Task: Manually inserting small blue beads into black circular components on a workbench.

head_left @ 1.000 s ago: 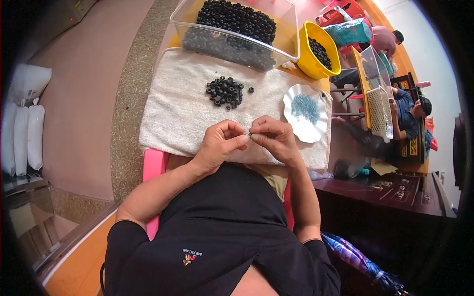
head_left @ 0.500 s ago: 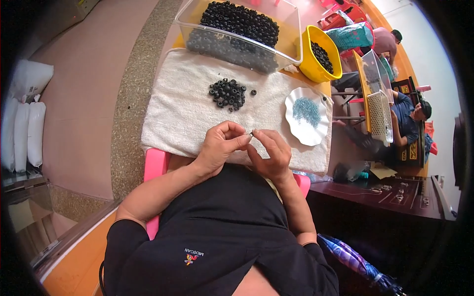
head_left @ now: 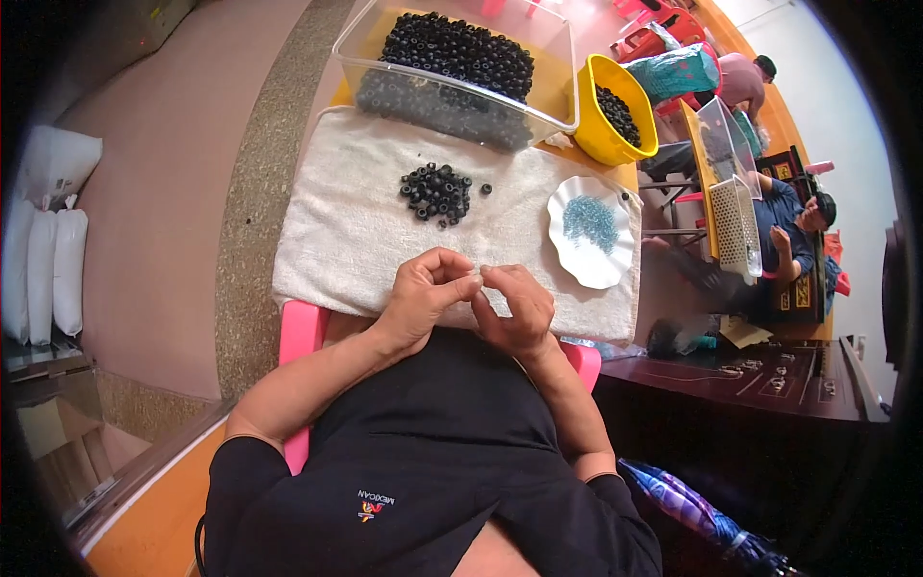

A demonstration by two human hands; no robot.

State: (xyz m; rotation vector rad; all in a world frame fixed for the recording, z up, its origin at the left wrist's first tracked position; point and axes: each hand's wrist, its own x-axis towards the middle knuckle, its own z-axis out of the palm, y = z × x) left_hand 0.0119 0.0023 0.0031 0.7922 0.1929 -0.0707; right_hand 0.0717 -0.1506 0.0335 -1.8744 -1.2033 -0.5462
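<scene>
Above my lap, at the near edge of a white towel (head_left: pixel 336 226), my left hand (head_left: pixel 423 296) and my right hand (head_left: pixel 521 306) meet fingertip to fingertip. Thumb and index finger of each are pinched together. Whatever sits between them is too small and covered to make out. Just beyond lies a loose heap of small black ring-shaped pieces (head_left: pixel 437 195), with one black ring (head_left: pixel 486 189) apart on its right. Right of my hands, a white wavy-rimmed plate (head_left: pixel 608 273) holds a mound of tiny pale-blue translucent pieces (head_left: pixel 589 223).
A clear plastic bin (head_left: pixel 567 96) of black rings stands at the far side, beside a yellow tub (head_left: pixel 588 106) holding more. Two people sit at a table farther right. White sacks (head_left: pixel 69 279) stand at left; a folded umbrella (head_left: pixel 687 500) lies lower right.
A small dark piece seen at my fingertips is now hidden. My right hand has shifted slightly left and down, closer against the left. The view has moved a little.
</scene>
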